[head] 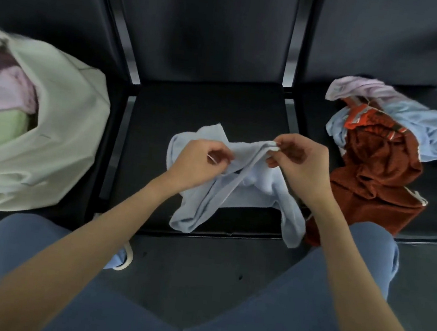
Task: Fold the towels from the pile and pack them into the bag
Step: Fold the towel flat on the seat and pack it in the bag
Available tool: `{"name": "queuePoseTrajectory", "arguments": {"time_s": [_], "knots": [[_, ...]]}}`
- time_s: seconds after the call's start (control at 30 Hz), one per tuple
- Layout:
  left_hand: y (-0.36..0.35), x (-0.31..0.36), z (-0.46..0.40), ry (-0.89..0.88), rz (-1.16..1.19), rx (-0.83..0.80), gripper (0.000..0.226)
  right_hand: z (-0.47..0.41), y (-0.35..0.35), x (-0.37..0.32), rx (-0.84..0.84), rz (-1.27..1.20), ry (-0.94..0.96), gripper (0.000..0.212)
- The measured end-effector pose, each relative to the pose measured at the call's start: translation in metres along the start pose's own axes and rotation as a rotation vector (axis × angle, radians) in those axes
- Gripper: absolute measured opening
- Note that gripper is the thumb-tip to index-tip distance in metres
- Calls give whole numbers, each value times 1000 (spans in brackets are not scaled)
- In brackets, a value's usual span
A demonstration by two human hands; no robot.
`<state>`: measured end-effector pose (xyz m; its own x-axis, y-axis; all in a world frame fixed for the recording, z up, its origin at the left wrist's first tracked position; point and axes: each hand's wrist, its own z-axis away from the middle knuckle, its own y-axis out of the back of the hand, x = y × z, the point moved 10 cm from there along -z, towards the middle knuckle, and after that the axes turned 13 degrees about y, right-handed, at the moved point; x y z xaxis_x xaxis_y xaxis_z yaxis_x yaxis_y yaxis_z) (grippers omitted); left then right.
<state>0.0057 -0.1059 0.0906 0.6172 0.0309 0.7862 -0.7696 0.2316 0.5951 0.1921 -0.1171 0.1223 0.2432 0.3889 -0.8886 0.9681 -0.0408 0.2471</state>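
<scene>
Left hand (199, 160) and right hand (298, 160) each pinch the upper edge of a light blue towel (238, 192) on the middle seat (162, 121); bag (60, 131) left, towel pile (386, 141) right

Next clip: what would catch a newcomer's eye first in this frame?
Dead centre, the left hand and right hand pinch a crumpled light blue towel over the middle black seat. On the right seat lies the unfolded pile, with a rust-brown towel the boldest colour. On the left seat a pale cloth bag gapes, with pink and green folded towels inside.
</scene>
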Motion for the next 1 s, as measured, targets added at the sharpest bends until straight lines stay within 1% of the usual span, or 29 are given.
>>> {"name": "queuePoseTrajectory", "arguments": {"time_s": [0.1, 0.17, 0.23, 0.33, 0.43, 0.53, 0.63, 0.73, 0.77, 0.8, 0.9, 0.97, 1.0], "knots": [[-6, 13, 15, -77, 49, 0, 20, -2, -5, -22, -72, 23, 54, 18], [-6, 14, 19, -60, 23, 13, 15, -2, -5, -31, -87, 40, 69, 19], [-7, 1, 18, 5, -74, 29, 15, -1, -1, -36, -81, 60, 72, 20], [-5, -54, 21, 198, -185, 16, 19, 4, 6, -35, -49, 117, 62, 18], [-11, -105, 35, 324, -181, -80, 17, 12, 10, -29, -2, 140, 22, 17], [-15, -131, 49, 379, -160, -104, 9, 20, 13, -24, 26, 164, -15, 15], [-20, -138, 59, 370, -145, -105, 5, 25, 16, -22, 41, 176, -37, 13], [-20, -138, 64, 339, -154, -60, 6, 28, 18, -21, 41, 191, -50, 13], [-22, -140, 64, 337, -167, -68, 7, 29, 19, -21, 41, 195, -49, 14], [-26, -142, 65, 347, -189, -94, 10, 30, 20, -21, 45, 199, -49, 14], [-38, -146, 69, 356, -296, -148, 30, 32, 22, -19, 59, 204, -61, 12], [-35, -140, 72, 341, -316, -103, 28, 34, 25, -19, 76, 209, -68, 10], [-28, -137, 74, 352, -287, -64, 29, 35, 28, -20, 99, 209, -67, 9]]}}
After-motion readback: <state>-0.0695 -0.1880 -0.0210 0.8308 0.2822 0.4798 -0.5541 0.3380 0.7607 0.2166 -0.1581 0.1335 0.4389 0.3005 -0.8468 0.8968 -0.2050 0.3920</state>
